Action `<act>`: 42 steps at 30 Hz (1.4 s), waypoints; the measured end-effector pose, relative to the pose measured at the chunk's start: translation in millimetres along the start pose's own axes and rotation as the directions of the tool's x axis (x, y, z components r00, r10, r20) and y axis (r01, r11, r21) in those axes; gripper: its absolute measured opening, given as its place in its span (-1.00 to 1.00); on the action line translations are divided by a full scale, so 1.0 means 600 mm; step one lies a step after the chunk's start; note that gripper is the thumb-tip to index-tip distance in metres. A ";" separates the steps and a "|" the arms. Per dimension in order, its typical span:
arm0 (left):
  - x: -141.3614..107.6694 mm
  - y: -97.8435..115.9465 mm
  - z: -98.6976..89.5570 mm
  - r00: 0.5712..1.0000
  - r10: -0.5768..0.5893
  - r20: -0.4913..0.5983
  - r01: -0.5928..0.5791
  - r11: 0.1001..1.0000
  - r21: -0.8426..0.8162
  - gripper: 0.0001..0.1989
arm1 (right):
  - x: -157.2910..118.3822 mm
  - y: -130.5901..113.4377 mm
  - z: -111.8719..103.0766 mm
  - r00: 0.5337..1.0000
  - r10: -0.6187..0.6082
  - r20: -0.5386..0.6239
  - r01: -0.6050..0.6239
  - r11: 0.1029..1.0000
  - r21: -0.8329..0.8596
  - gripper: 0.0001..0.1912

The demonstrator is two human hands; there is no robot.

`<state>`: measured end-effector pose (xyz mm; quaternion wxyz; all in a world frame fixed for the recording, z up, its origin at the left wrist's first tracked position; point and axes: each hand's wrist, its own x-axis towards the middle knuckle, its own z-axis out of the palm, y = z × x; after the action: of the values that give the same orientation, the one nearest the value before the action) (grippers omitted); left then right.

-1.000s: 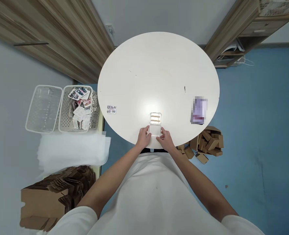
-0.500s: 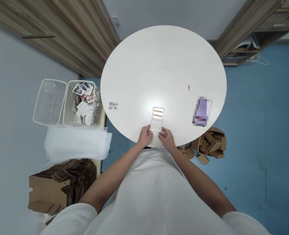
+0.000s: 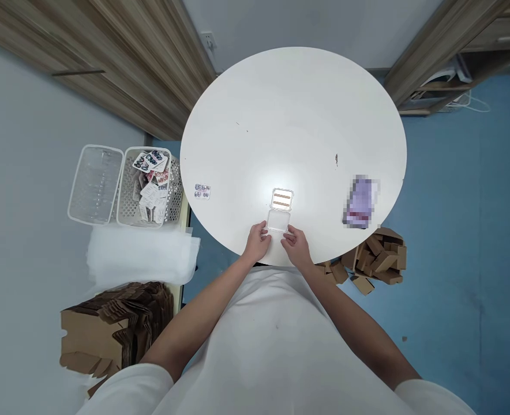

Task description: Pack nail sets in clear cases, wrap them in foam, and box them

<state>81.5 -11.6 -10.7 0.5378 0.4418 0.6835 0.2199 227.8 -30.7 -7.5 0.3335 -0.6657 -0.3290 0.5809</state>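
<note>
A small clear hinged plastic case (image 3: 278, 221) lies opened out on the white round table (image 3: 293, 109), near its front edge. Two tan strips (image 3: 282, 199) cross the white inside of its far half. My left hand (image 3: 256, 242) grips the near left corner of the case, fingers closed against the side. At the near right corner, my right hand (image 3: 297, 246) pinches the opposite side. To the left on the table is a card with several shiny purple gem-like pieces (image 3: 202, 191).
On the right of the table is a blurred purple item (image 3: 359, 202). Left of the table stand a white basket of cards (image 3: 175, 190), a stack of translucent sheets (image 3: 142, 253) and folded brown cardboard (image 3: 94, 334). A carton of small brown boxes (image 3: 380, 256) sits at the lower right.
The whole view has shifted slightly to the right and down. Both hands stay at the near corners of the case, which remains opened out.
</note>
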 end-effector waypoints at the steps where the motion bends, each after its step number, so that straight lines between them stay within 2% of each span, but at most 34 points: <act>1: -0.002 -0.002 -0.002 1.000 -0.005 -0.003 0.005 1.000 -0.006 -0.53 | -0.003 0.000 0.000 1.000 -0.010 -0.029 0.009 1.000 -0.023 -0.53; 4: -0.007 -0.010 -0.015 1.000 -0.018 -0.010 0.018 1.000 -0.017 -0.54 | -0.014 -0.005 0.003 0.996 -0.043 -0.079 0.036 0.996 -0.084 -0.64; 7: -0.013 -0.021 -0.040 0.999 -0.014 -0.039 0.014 1.000 -0.004 -0.59 | -0.026 -0.017 0.015 0.997 -0.079 -0.026 0.077 0.994 -0.079 -0.74; 10: -0.013 -0.033 -0.083 0.996 0.021 -0.090 -0.017 0.999 0.040 -0.65 | -0.030 -0.032 0.041 0.994 -0.109 0.032 0.112 0.990 -0.083 -0.78; 14: 0.009 -0.044 -0.176 0.978 0.101 -0.185 -0.072 0.985 0.159 -0.68 | -0.016 -0.054 0.098 0.988 -0.108 0.111 0.124 0.981 -0.152 -0.78; 18: 0.061 -0.045 -0.287 0.953 0.177 -0.245 -0.091 0.941 0.327 -0.62 | 0.022 -0.077 0.173 0.975 -0.106 0.195 0.158 0.948 -0.277 -0.70; 21: 0.108 -0.037 -0.355 0.967 0.194 -0.163 -0.105 0.891 0.441 -0.51 | 0.061 -0.094 0.234 0.965 -0.148 0.217 0.226 0.890 -0.397 -0.64; 24: 0.150 -0.030 -0.395 0.975 0.210 -0.068 -0.147 0.847 0.510 -0.44 | 0.100 -0.113 0.291 0.953 -0.204 0.222 0.291 0.814 -0.502 -0.61; 28: 0.193 -0.028 -0.412 0.966 0.257 0.006 -0.211 0.780 0.589 -0.33 | 0.140 -0.132 0.351 0.947 -0.254 0.196 0.320 0.705 -0.633 -0.53; 33: 0.219 -0.024 -0.406 0.971 0.234 0.047 -0.211 0.746 0.632 -0.32 | 0.165 -0.140 0.394 0.965 -0.229 0.127 0.239 0.571 -0.786 -0.39; 39: 0.212 -0.010 -0.398 0.958 0.278 0.072 -0.264 0.752 0.604 -0.43 | 0.161 -0.142 0.406 0.974 -0.211 0.080 0.193 0.593 -0.782 -0.39; 42: 0.202 -0.012 -0.395 0.949 0.306 0.080 -0.292 0.750 0.593 -0.43 | 0.151 -0.139 0.400 0.970 -0.211 0.123 0.232 0.637 -0.735 -0.35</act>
<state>-145.3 128.1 -4.8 0.3210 0.6897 0.6439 0.0813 -5.1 105.6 -13.3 0.0973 -0.6904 -0.6204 0.3590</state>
